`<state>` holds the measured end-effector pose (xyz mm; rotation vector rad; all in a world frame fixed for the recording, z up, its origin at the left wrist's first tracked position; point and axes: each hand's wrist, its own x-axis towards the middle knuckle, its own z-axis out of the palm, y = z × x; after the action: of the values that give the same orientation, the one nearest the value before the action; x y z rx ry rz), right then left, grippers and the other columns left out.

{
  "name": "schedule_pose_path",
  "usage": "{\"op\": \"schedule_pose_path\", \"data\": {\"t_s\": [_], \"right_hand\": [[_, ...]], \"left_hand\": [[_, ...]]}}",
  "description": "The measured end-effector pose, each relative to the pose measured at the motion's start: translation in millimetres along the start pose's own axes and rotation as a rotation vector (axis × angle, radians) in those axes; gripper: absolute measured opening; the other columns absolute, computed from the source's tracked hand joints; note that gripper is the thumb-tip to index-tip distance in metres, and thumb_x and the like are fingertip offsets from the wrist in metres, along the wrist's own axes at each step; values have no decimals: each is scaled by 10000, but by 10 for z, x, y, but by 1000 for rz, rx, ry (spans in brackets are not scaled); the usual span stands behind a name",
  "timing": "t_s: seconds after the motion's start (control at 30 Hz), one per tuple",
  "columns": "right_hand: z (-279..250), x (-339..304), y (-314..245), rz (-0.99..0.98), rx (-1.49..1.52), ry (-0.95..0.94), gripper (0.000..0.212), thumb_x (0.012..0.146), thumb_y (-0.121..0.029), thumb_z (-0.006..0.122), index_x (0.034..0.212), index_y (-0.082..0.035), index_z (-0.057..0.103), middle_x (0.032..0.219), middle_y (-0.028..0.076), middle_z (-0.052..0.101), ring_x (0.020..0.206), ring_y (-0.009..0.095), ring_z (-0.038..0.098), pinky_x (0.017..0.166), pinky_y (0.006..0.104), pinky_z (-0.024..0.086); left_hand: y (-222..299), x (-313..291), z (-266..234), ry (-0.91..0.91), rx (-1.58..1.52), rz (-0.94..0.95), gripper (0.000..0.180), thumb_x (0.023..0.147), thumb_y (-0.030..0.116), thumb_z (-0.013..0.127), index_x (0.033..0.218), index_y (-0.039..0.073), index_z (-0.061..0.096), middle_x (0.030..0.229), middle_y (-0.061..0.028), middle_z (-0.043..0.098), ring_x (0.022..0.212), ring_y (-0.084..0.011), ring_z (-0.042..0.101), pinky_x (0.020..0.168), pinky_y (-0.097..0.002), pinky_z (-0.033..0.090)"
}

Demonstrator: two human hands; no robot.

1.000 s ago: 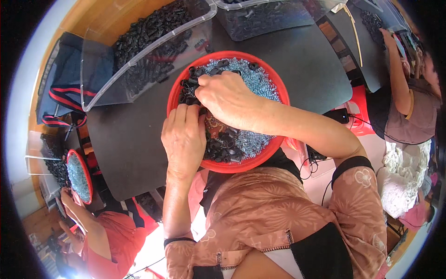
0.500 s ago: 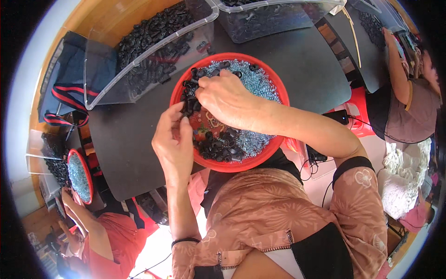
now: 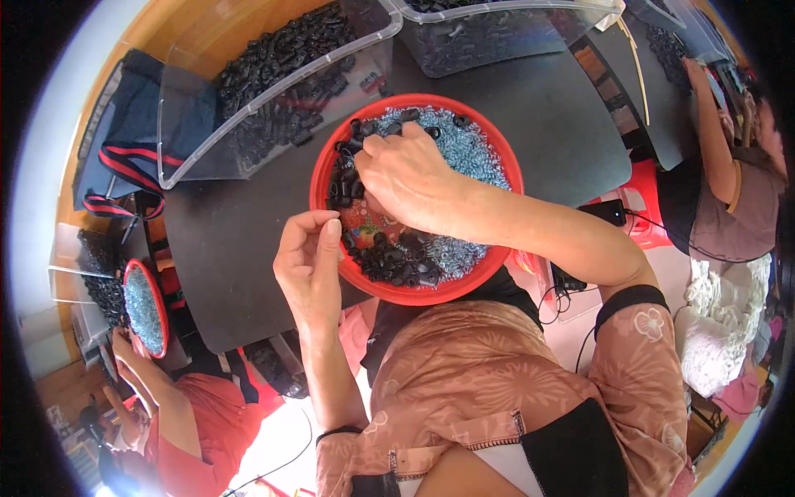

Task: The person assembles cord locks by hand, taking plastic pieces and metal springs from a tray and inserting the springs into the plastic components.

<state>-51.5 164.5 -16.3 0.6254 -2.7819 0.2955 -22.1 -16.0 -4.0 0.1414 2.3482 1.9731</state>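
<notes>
A round red tray (image 3: 515,166) sits in front of me. Small silvery-blue metal springs (image 3: 474,157) fill its right side, and small black plastic parts (image 3: 396,263) lie along its left and near sides. Over the tray's left half, my right hand (image 3: 406,172) is bent down among the black parts; its fingertips are hidden, so what it grips does not show. My left hand (image 3: 308,258) is at the tray's near left rim, thumb and forefinger tips brought together. Anything between them is too small to make out. Some of the tray's patterned bottom shows between the hands.
Clear plastic bins (image 3: 273,116) of black parts stand at the far side of the dark table (image 3: 240,265). A dark blue bag (image 3: 141,116) with striped straps is at the left. Co-workers sit on either side, the left one by another red-rimmed tray (image 3: 145,308) of springs.
My left hand has drawn back from the black parts toward the rim, its thumb and forefinger coming together. The right hand stays over the same parts. The whole view has shifted slightly.
</notes>
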Motion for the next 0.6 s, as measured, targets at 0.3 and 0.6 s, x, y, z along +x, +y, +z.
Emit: {"op": "schedule_pose_path", "data": {"t_s": [0.3,0.6], "right_hand": [[19,-80,4,68,62,-2,173,739,-178,696,816,-41,625,815,89,599,765,242,642,691,390,423],[71,-24,-17,10,-13,20,124,736,-162,659,762,-42,647,792,88,591,721,232,627,695,389,410]], "left_hand": [[-39,-44,-7,-8,29,-7,84,923,68,625,985,11,625,792,19,586,679,-31,511,599,-174,408],[-43,-59,15,10,42,1,89,921,60,626,993,8,619,822,9,594,716,-40,522,623,-181,421]]}}
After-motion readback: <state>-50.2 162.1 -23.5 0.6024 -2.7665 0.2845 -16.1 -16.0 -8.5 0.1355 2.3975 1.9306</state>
